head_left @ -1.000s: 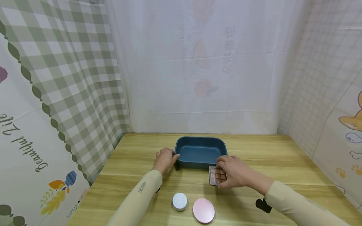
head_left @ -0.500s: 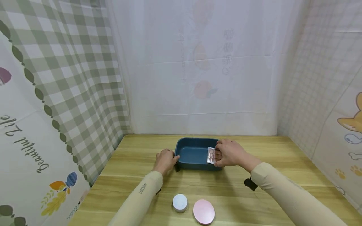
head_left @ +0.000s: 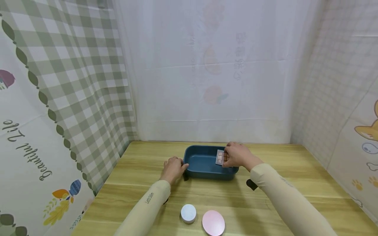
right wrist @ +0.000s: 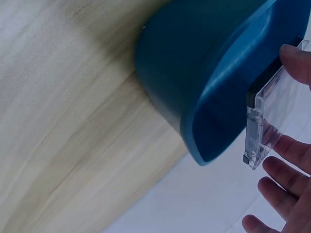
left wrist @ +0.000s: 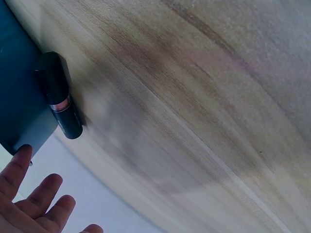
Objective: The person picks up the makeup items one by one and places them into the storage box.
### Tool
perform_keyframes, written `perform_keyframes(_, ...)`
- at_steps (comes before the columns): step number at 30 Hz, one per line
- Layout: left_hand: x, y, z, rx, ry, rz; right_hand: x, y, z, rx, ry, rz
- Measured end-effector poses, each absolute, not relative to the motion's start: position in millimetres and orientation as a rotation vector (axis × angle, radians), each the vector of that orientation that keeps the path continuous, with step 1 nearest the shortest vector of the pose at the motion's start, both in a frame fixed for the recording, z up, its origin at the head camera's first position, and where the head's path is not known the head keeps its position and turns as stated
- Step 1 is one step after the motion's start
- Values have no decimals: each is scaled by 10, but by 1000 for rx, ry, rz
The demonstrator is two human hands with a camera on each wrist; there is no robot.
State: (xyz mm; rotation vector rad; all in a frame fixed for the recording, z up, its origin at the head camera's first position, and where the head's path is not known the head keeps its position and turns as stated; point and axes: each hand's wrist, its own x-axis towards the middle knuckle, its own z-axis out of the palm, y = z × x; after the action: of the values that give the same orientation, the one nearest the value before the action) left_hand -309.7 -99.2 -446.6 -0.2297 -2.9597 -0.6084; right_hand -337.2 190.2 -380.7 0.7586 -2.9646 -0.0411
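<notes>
My right hand (head_left: 237, 155) pinches an eyeshadow palette (head_left: 220, 157) with a clear lid and brown pans, over the right part of a dark blue tub (head_left: 203, 175). In the right wrist view, the thumb is on one face of the palette (right wrist: 265, 114) and fingertips on the other; it is tilted above the rim. At the tub's left end rests my left hand (head_left: 173, 169), its fingers loosely extended. One fingertip (left wrist: 23, 151) meets the tub wall in the left wrist view. A black lipstick tube (left wrist: 58, 94) with a rose-gold band lies beside the tub.
Nearer the front of the wooden table (head_left: 147, 150) sit a small round white jar (head_left: 188, 213) and a round pink compact (head_left: 213, 223). Checked and printed cloths hang around the left, back and right sides.
My right hand has lifted the palette from in front of the tub and carried it away from me, over the tub's right side. The left hand has stayed at the tub's left end.
</notes>
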Motion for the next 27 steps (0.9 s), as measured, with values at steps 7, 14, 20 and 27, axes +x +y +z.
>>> perform_keyframes(7, -3088, -989, -4454, -228, -2959, -621, -3468, 1876, -3921, 715, -2997, -105)
perform_keyframes(14, -3080, -998, -4449, -234, -2960, -629, -3516, 1839, -4033, 707, -2999, -166)
perform_keyframes(20, -3085, -999, -4449, -244, -2949, -614, -3559, 1823, -4140, 711, -2951, -262)
perform_keyframes(27, -3067, -997, -4436, -233, -2974, -625, -3572, 1790, -4214, 697, -2975, -281)
